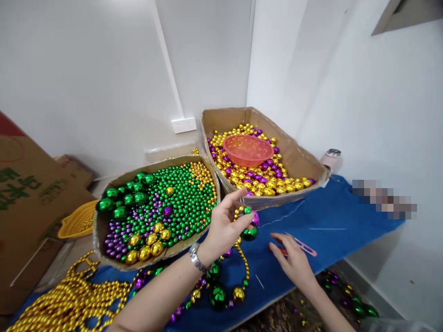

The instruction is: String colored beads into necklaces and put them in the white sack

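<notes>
My left hand (228, 223), with a metal watch (198, 258) on its wrist, pinches a beaded necklace (246, 267) beside a purple ball and a green ball (249, 234). Its gold, green and purple beads hang down onto the blue cloth (332, 210), where larger balls lie. At the cloth's right part, my right hand (292, 260) curls around a small red object (282, 250), mostly hidden by the fingers. Just behind those fingers lies a pink tool (306, 247) with a slotted handle; its exact kind is unclear.
One cardboard box (99, 246) holds green, purple and gold beads; another box (294, 143) holds gold and purple ones under a red plastic basket (247, 150). Gold bead strings (72, 299) heap at left. A flask (332, 159) stands behind. Thin white sticks lie on the cloth.
</notes>
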### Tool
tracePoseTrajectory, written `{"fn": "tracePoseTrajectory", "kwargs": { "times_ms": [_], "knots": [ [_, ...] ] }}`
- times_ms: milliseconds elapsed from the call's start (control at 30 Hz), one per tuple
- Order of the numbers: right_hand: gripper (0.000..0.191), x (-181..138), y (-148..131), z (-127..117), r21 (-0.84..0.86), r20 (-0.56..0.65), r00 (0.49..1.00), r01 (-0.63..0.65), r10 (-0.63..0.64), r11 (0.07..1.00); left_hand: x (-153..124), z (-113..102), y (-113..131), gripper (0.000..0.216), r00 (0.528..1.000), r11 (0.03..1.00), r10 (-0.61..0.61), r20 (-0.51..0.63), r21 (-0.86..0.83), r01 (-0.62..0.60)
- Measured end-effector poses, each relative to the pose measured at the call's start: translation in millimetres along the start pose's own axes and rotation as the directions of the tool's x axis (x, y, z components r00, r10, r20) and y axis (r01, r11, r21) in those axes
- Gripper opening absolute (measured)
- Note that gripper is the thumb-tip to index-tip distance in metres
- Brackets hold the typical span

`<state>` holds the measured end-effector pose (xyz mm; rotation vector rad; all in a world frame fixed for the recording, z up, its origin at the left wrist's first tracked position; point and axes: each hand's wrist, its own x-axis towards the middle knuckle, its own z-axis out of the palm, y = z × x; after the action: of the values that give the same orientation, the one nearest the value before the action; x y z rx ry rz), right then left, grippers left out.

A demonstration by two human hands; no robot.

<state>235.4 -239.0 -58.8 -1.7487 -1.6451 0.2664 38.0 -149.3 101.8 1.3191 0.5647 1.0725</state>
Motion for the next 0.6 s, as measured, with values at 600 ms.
{"fn": "tracePoseTrajectory", "kwargs": {
  "times_ms": [600],
  "knots": [
    [0.045,63,-199,-86,0.844,0.009,0.997,-0.049,0.077,0.535,58,-26,145,0.07,0.834,0.832,0.537,-0.126,0.243,-0.499]
  ]
}}
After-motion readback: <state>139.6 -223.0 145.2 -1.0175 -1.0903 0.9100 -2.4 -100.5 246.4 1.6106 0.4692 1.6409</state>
